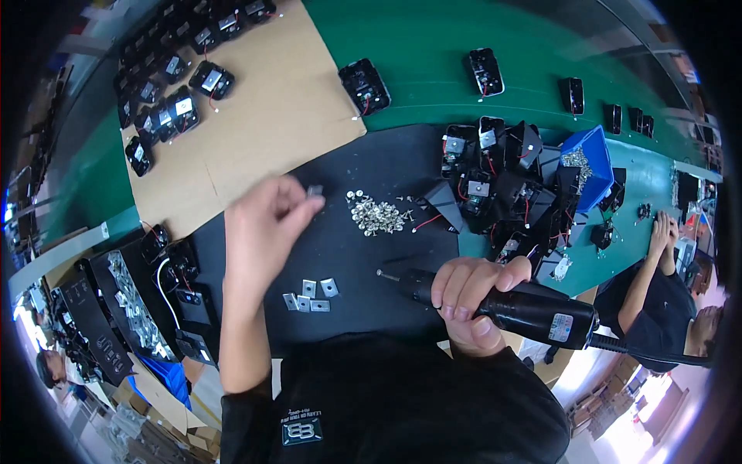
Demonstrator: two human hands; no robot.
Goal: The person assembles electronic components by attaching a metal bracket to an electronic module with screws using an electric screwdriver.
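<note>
My left hand (267, 216), a little blurred, is raised over the dark mat (417, 162). Its thumb and forefinger pinch a small metal plate (314, 191). My right hand (475, 298) is wrapped round a black electric screwdriver (533, 313), its bit pointing left with a screw (379, 272) at the tip. Between and beyond my hands lies a heap of silvery screws (377, 215). Several square metal plates with a central hole (319, 305) rest on the mat nearer my body, below my left hand.
Black housings with red wires (479, 189) are piled right, beside a blue bin (593, 166) of screws. More housings (176, 112) stand on cardboard (263, 93) at far left. A green belt (417, 39) carries some along the back. A box of metal parts (135, 301) is left; another person (657, 301) sits right.
</note>
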